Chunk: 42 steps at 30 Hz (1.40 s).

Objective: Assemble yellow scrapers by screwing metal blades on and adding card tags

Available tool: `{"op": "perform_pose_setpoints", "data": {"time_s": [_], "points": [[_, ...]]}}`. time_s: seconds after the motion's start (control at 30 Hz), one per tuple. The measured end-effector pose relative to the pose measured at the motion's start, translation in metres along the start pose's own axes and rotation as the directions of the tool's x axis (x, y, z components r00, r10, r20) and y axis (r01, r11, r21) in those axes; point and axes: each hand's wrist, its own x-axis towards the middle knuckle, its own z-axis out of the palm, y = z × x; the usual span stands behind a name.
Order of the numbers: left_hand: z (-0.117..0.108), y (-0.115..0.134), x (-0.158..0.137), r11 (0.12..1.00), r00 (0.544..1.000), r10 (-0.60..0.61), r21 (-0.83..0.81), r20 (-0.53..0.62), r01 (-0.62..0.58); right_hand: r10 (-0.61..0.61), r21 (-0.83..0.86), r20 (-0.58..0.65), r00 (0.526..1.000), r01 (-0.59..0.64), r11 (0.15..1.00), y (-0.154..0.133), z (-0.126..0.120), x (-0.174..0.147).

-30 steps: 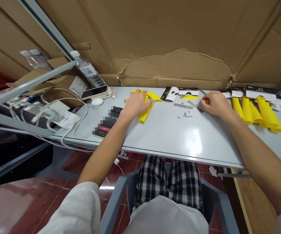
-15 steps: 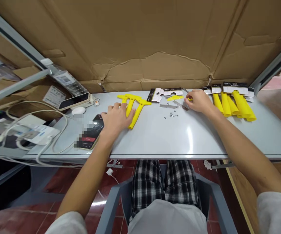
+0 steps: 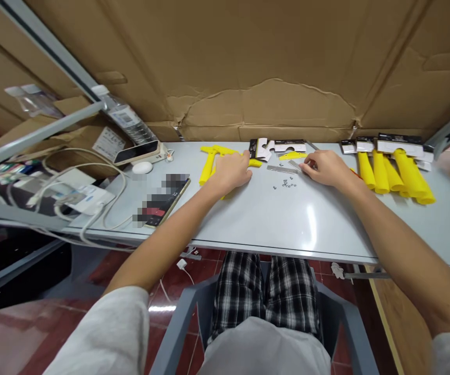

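My left hand point(image 3: 233, 171) is bent over a group of yellow T-shaped handles point(image 3: 208, 165), its fingers closed around one whose end shows beside the fingertips. My right hand point(image 3: 322, 166) rests on the table with fingers curled together; whatever they hold is hidden. Just left of its fingertips lie a short metal strip point(image 3: 294, 165) and a longer metal strip point(image 3: 282, 169). Several small screws or nuts point(image 3: 286, 183) are scattered in front of them. Behind lies a flat yellow piece point(image 3: 292, 155) beside black-and-white header cards point(image 3: 289, 145).
Several yellow sleeves with header cards point(image 3: 402, 169) lie at the right. A phone point(image 3: 166, 200), white mouse point(image 3: 142, 167) and tangled cables point(image 3: 103, 208) occupy the left. A bottle point(image 3: 129, 122) leans beside a cardboard box point(image 3: 88, 136). Cardboard point(image 3: 264, 62) walls the back.
My left hand has moved right across the yellow handles and closed over one. My right hand stays near the metal strips, its fingers now lower. The view has shifted slightly.
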Motion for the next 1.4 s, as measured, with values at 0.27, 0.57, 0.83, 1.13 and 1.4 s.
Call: {"op": "perform_pose_setpoints", "data": {"time_s": [0.27,0.57,0.83,1.13,1.4], "points": [[0.008,-0.015,0.007,0.907,0.995,0.052,-0.413,-0.085,-0.083,-0.059,-0.033,0.016,0.998,0.059,0.998,0.004,0.004,0.005],[0.01,-0.008,0.003,0.379,0.991,-0.06,-0.916,0.119,0.133,-0.099,-0.007,0.036,0.994,0.099,0.995,-0.011,0.003,0.002],[0.017,0.009,0.003,-0.186,0.966,-0.009,-0.95,0.257,0.251,-0.024,0.067,0.065,0.998,0.02,0.998,-0.013,-0.001,-0.001],[0.02,0.016,0.0,-0.238,0.947,0.056,-0.917,0.318,0.322,-0.049,-0.079,-0.042,0.998,0.046,0.996,0.003,0.01,0.003],[0.019,0.016,-0.004,-0.287,0.957,0.11,-0.914,0.267,0.288,-0.009,-0.079,-0.058,0.998,0.005,0.997,0.0,0.014,0.007]]}}
